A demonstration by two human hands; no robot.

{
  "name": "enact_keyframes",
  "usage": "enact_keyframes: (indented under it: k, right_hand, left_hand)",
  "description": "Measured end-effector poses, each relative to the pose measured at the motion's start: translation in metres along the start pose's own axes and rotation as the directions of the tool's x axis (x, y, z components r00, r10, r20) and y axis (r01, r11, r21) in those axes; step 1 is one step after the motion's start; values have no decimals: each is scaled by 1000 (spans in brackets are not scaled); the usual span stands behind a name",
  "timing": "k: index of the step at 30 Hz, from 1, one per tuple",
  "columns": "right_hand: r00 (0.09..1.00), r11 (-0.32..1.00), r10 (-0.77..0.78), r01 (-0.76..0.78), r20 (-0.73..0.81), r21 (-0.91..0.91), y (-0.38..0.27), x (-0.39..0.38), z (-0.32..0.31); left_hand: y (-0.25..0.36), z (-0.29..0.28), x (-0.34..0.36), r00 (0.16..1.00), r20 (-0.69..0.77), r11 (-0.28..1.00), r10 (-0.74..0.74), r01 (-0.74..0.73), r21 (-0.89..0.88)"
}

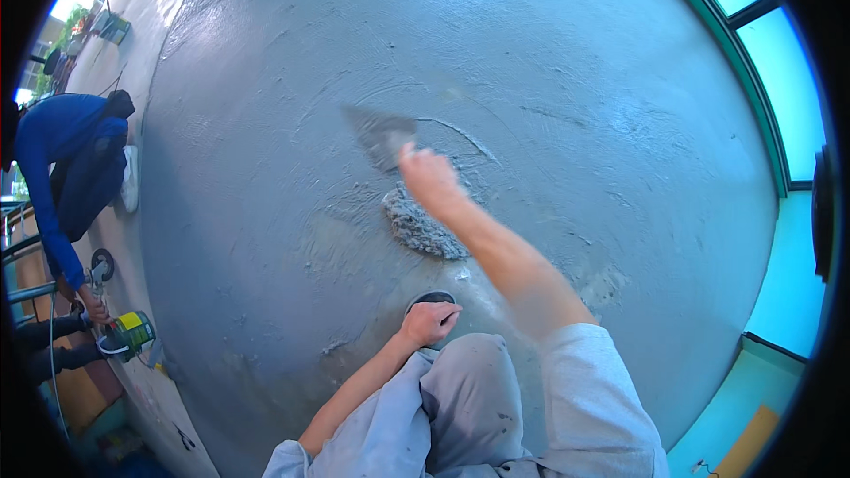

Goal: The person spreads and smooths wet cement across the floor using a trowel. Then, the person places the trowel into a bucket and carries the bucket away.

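Note:
My right hand [429,179] is closed round the handle of a trowel [382,134], whose pointed grey blade is blurred by motion. The blade is over the wet grey floor coating [567,150], at the far side of a rough heap of wet mortar [421,223]. A thin curved ridge of mortar runs to the right of the blade. Nearer to me, my left hand [430,323] is curled closed by my bent left knee, with no tool showing in it. Just beyond its fingers shows a dark rounded edge, perhaps a shoe tip.
At the left a person in blue [75,150] crouches, one hand at a green and yellow bucket [128,336]. A small wheel [103,264] stands near them. Another bucket [112,26] sits far left. A green-framed window wall [739,44] curves along the right.

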State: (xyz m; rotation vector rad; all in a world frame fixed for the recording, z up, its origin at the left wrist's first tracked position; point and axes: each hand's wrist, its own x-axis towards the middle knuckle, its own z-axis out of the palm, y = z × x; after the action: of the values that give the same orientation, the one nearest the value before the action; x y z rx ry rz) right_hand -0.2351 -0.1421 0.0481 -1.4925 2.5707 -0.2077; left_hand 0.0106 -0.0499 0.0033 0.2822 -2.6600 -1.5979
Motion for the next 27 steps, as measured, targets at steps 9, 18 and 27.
enact_keyframes:
  k: [9,18,27]
  right_hand:
    - [879,880,475,-475,-36,30,194,-82,-6]
    - [396,342,917,-842,48,416,109,-357,3]
    - [90,-264,890,-696,447,667,30,-394,46]
  left_hand:
    - [2,9,7,1000,27,1000,-5,5,-7]
    - [2,8,5,998,61,1000,-25,26,-10]
    - [-4,10,5,997,65,998,-45,48,-44]
